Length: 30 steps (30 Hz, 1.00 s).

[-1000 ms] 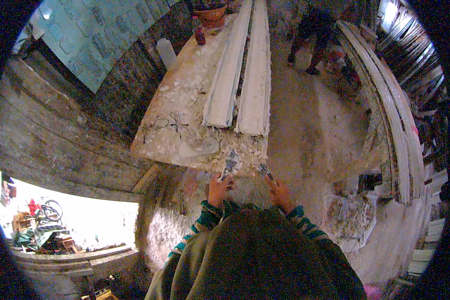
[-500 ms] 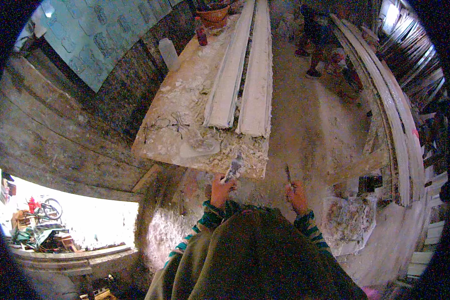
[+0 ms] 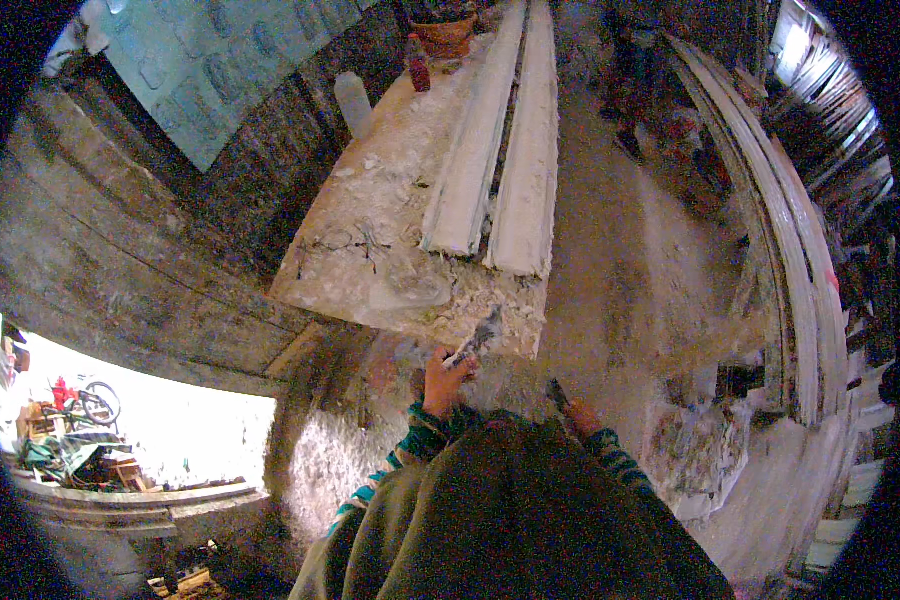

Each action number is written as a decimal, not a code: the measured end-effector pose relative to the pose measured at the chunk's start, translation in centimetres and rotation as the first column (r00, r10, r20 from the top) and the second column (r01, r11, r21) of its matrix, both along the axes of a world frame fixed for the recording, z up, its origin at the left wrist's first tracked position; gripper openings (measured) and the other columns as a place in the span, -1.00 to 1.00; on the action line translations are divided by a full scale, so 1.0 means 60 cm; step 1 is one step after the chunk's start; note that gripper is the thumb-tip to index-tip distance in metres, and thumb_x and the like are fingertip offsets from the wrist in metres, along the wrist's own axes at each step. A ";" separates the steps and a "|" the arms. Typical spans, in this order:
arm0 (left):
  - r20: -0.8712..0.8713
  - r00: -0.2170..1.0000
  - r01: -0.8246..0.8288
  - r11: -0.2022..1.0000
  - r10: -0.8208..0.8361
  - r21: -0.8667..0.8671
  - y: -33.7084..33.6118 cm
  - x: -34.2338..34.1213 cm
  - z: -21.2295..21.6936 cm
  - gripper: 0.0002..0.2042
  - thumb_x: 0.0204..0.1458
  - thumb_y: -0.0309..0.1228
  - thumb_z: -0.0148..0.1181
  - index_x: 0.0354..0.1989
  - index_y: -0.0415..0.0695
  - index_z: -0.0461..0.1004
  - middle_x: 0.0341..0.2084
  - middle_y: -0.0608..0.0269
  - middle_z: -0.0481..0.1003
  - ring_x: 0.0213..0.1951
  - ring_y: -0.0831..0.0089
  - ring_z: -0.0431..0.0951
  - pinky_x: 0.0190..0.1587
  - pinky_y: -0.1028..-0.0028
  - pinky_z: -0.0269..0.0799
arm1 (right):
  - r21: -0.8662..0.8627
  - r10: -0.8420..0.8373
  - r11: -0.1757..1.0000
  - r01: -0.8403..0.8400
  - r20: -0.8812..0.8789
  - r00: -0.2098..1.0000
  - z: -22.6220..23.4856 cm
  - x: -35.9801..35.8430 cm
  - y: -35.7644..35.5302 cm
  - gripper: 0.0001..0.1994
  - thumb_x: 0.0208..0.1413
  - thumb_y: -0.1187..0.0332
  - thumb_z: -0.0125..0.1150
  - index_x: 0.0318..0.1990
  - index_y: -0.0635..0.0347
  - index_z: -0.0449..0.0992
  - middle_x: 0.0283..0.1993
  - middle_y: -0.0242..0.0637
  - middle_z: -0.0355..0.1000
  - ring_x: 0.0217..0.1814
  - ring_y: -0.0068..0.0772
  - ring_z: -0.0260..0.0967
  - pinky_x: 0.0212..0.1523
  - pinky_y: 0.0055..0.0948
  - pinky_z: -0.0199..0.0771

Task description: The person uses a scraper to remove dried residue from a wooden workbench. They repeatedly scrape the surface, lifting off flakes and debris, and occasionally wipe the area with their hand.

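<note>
My left hand (image 3: 445, 381) is closed round a small trowel (image 3: 487, 328), smeared white near the grip and grey along its blade. The blade points up and away over the near right corner of the plaster-strewn table (image 3: 315, 275). Off that corner to the right, my right hand (image 3: 582, 414) is closed on a small dark-bladed tool (image 3: 556, 392) whose exact kind is too blurred to make out. Its tip points up and to the left. Two long white plaster mouldings (image 3: 460, 215) lie side by side along the table, beyond my hands.
On the table's far left stand a translucent white container (image 3: 352, 102), a red bottle (image 3: 418, 66) and an orange basin (image 3: 444, 38). More long white mouldings (image 3: 788, 230) rest on a stand to the right. Another person (image 3: 625, 100) is far ahead. Crusted white sheeting (image 3: 700, 455) lies at right.
My right hand has moved left and closer to my body, and its tool now tilts leftward. The left hand with the trowel stays almost still. The whole view has shifted slightly.
</note>
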<state>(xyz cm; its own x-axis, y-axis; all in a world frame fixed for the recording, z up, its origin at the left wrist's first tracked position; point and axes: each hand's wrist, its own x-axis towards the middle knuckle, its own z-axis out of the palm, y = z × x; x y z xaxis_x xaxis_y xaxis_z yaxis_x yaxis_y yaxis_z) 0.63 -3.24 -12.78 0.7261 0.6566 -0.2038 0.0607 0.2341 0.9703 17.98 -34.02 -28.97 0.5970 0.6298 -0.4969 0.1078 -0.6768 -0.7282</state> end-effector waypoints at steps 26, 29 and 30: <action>0.421 0.907 -0.306 0.671 -0.010 0.675 -0.053 0.010 0.225 -0.61 -0.30 -0.83 0.04 -0.23 -0.22 0.45 -0.18 0.04 0.52 -0.07 0.18 0.52 0.02 0.35 0.40 | 0.591 -0.071 0.805 -0.054 0.186 0.980 0.549 -0.114 0.194 -0.76 0.27 0.34 -0.04 0.04 0.16 0.22 -0.41 -0.38 0.30 -0.50 -0.53 0.24 -0.45 -0.43 0.33; 0.400 0.917 -0.308 0.632 -0.004 0.711 -0.060 0.007 0.228 -0.57 -0.36 -0.84 0.01 -0.23 -0.23 0.47 -0.15 -0.01 0.52 -0.05 0.15 0.52 0.03 0.34 0.40 | 0.648 -0.191 0.731 0.216 -0.110 0.975 0.538 -0.116 0.200 -0.77 0.28 0.34 -0.08 0.03 0.15 0.22 -0.47 -0.44 0.26 -0.52 -0.56 0.21 -0.51 -0.48 0.31; 0.407 0.914 -0.308 0.645 -0.005 0.699 -0.062 0.007 0.225 -0.56 -0.37 -0.85 0.00 -0.23 -0.23 0.48 -0.14 -0.03 0.52 -0.05 0.14 0.52 0.03 0.33 0.40 | 0.609 -0.170 0.768 0.197 -0.103 0.980 0.536 -0.117 0.202 -0.78 0.28 0.33 -0.08 0.03 0.13 0.22 -0.48 -0.45 0.25 -0.53 -0.58 0.21 -0.53 -0.49 0.30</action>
<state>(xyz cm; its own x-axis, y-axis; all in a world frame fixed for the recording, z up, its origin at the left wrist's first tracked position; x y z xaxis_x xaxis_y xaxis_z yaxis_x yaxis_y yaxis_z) 1.08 -6.95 0.74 0.5155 0.5758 0.6346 -0.2747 -0.5905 0.7589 10.96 -21.92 3.19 0.7217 0.6888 -0.0686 -0.0100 -0.0887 -0.9960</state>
